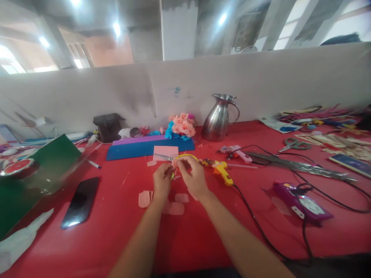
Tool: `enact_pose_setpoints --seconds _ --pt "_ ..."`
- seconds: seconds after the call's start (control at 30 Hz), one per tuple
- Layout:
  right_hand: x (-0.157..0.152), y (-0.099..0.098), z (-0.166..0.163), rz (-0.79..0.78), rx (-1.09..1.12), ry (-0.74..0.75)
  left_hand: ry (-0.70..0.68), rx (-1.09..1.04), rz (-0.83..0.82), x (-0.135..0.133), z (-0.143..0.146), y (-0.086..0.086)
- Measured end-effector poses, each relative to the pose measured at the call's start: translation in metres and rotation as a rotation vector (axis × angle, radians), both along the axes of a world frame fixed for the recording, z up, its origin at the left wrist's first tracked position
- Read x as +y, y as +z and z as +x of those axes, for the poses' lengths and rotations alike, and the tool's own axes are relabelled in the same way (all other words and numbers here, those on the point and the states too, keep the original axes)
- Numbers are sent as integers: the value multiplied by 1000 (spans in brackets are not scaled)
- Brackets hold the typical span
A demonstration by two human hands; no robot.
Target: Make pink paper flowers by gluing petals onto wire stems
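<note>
My left hand (162,181) and my right hand (194,177) meet over the middle of the table, fingertips pinched on a small pink paper flower piece (174,162). Its exact shape is partly covered by the fingers. Just behind them, scissors (162,156) with a yellow handle lie over a pink paper sheet (165,150). Cut pink paper petals (145,199) lie in front and to the left of my hands, with more petals (176,209) between my forearms. A yellow glue gun (223,173) rests right of my right hand.
Behind stand a bunch of pink and blue paper flowers (182,126) and a steel jug (218,117). A phone (80,201) lies left. A purple power strip (303,202), black cables, wire stems (301,166) and green-handled scissors (295,144) occupy the right.
</note>
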State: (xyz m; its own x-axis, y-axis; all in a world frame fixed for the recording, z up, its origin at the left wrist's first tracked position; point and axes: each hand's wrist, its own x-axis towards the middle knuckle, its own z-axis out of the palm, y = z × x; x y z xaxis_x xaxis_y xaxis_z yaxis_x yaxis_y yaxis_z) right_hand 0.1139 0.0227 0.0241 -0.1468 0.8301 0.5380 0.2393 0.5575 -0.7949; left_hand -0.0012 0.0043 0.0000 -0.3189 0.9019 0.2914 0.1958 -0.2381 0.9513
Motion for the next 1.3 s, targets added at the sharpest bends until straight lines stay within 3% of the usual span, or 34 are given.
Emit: enact_pose_setpoints --seconds 0.27,0.57,0.9,1.1,1.3 --pt "1 1 1 -112 263 -40 -30 -75 25 1 -1 -1" --pt "6 4 4 -207 311 88 -153 -137 123 0 0 -3" --pt "-1 11 1 -297 375 220 -204 -411 -3 -3 1 7" --pt "-3 9 0 -236 314 239 -211 -440 -15 -2 1 8" --pt "-4 9 5 -2 169 50 -206 -376 -37 -1 2 7"
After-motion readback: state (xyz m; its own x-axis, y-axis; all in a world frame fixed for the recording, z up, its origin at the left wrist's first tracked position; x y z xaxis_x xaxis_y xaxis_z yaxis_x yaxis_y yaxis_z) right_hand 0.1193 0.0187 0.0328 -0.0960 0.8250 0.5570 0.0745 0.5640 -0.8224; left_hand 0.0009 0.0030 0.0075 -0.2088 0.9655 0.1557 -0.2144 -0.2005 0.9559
